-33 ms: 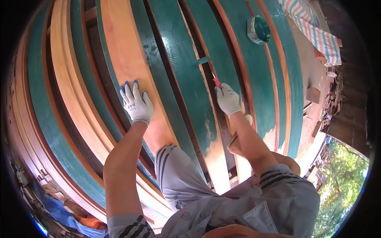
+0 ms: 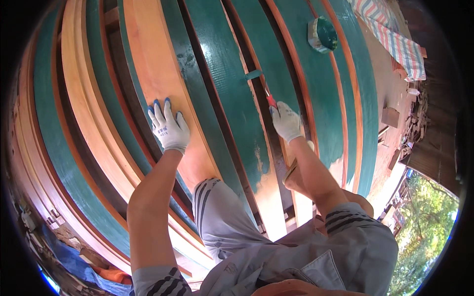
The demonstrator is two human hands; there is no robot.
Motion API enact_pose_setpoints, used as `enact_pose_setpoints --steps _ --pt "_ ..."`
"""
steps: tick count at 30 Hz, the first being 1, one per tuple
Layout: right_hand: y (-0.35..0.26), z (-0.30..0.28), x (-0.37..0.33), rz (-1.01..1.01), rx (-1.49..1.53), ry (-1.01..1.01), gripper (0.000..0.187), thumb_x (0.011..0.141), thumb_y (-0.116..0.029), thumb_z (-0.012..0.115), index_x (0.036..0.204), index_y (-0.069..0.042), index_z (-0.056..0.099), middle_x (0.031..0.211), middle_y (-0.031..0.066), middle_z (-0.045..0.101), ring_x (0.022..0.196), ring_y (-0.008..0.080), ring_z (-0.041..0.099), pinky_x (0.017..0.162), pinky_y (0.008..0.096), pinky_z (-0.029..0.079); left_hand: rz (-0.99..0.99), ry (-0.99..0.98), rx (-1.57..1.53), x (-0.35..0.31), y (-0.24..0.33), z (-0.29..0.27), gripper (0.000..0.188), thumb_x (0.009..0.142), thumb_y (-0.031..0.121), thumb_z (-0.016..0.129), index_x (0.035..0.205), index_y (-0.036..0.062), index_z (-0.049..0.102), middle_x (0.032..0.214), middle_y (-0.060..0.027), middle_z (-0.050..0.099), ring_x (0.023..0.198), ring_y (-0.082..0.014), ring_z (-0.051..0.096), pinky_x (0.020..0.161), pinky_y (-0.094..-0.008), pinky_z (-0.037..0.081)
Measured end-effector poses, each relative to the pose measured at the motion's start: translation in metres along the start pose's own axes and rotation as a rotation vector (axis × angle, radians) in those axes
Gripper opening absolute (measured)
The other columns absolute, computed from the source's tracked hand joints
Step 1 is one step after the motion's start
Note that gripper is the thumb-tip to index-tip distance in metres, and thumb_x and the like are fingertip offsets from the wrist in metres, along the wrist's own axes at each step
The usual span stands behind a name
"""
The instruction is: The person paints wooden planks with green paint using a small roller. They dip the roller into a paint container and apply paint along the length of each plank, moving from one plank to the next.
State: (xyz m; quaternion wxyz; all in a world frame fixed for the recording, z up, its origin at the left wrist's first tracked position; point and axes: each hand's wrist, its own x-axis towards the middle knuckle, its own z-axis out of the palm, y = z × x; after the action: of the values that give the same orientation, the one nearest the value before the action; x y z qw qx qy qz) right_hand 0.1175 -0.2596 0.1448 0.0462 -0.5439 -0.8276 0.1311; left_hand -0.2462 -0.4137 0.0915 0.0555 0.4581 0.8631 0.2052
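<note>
My right hand [image 2: 286, 122], in a white glove with blue fingertips, is closed around the red handle of a small paint roller [image 2: 254, 74]. The green-stained sleeve of that roller rests by the right edge of a plank [image 2: 222, 64] coated in wet, shiny green paint. Farther down, the same plank shows bare pale wood [image 2: 269, 197] beyond a ragged paint edge. Gloved the same way, my left hand [image 2: 169, 129] lies flat with fingers spread on an unpainted orange-brown board [image 2: 153, 54].
At the far right a cut-open paint container [image 2: 323, 35] with green inside stands on the planks. Dark gaps separate the long boards. A striped cloth [image 2: 390, 37] hangs at the upper right. Beneath me, my knee and a sandalled foot rest among the boards. Blue sheeting [image 2: 74, 261] lies lower left.
</note>
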Motion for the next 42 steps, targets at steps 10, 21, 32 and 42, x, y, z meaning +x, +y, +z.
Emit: enact_pose_setpoints --steps 10,21,32,42 --pt "0.020 0.021 -0.034 -0.048 0.120 -0.137 0.031 0.107 -0.036 0.059 0.114 -0.006 0.063 0.107 0.0179 0.071 0.094 0.0431 0.070 0.080 0.0529 0.056 0.068 0.015 0.034 0.001 -0.012 -0.002 0.061 0.103 0.027 0.061 0.160 0.0101 0.048 0.169 -0.0301 0.031 0.156 -0.0583 0.024 0.125 -0.0658 0.028" --pt "0.033 0.055 -0.042 0.107 0.050 -0.243 0.034 0.097 -0.029 0.070 0.122 -0.007 0.063 0.114 0.0162 0.071 0.108 0.0401 0.069 0.089 0.0503 0.056 0.075 0.016 0.034 0.003 -0.006 -0.002 0.057 0.105 0.020 0.060 0.159 0.0090 0.048 0.168 -0.0296 0.032 0.156 -0.0560 0.025 0.127 -0.0633 0.029" --pt "0.051 0.051 -0.033 0.027 -0.274 -0.192 0.029 0.089 -0.033 0.078 0.111 -0.017 0.068 0.110 0.0059 0.065 0.109 0.0312 0.062 0.086 0.0474 0.049 0.121 0.062 0.017 0.002 -0.006 0.002 0.057 0.102 0.019 0.064 0.157 0.0093 0.051 0.165 -0.0302 0.036 0.154 -0.0583 0.028 0.123 -0.0662 0.032" --pt "0.029 0.014 -0.015 -0.039 -0.034 0.050 0.056 0.091 -0.031 0.078 0.139 -0.007 0.063 0.139 0.0183 0.063 0.131 0.0413 0.057 0.110 0.0538 0.045 -0.003 0.025 0.044 0.030 -0.015 -0.001 0.045 0.094 0.027 0.070 0.136 0.0115 0.063 0.146 -0.0261 0.052 0.141 -0.0496 0.044 0.117 -0.0654 0.033"
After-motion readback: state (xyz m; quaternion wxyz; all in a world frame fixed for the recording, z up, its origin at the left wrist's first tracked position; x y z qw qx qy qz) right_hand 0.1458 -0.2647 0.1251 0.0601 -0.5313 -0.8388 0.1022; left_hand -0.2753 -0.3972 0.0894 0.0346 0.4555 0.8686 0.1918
